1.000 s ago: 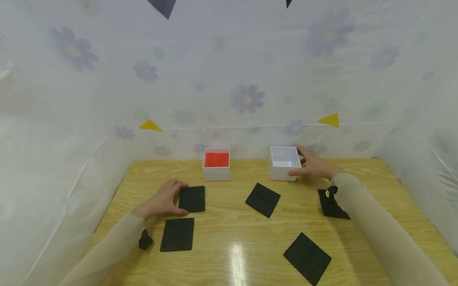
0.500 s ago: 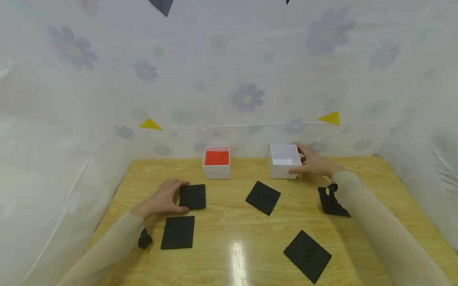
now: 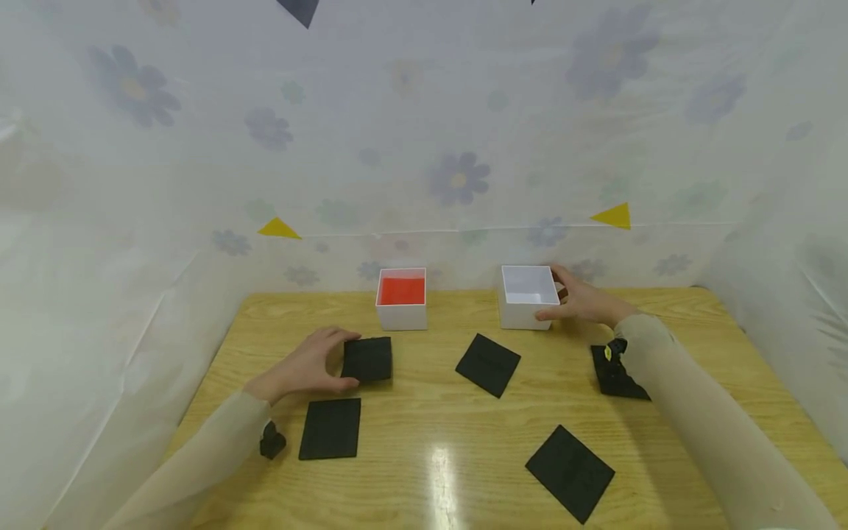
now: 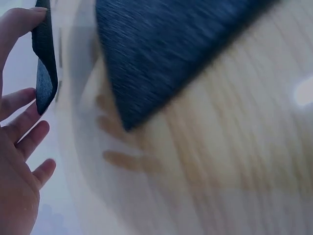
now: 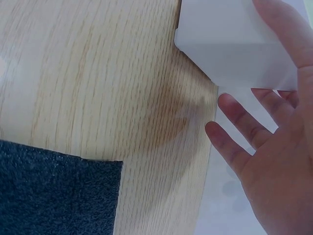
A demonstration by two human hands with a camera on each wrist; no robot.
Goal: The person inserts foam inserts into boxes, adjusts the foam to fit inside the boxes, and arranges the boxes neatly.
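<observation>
Left hand (image 3: 301, 368) fingers pinch one black square pad (image 3: 368, 358), lifted just off the tabletop (image 3: 437, 412). Right hand (image 3: 583, 303) fingers grip the white box (image 3: 528, 296). Four more black pads lie flat; a second box (image 3: 401, 297) has a red floor.

bare table (image 3: 424, 412) mid-front, red-lined box (image 3: 401, 299) beyond, black squares (image 3: 488, 364) scattered
</observation>
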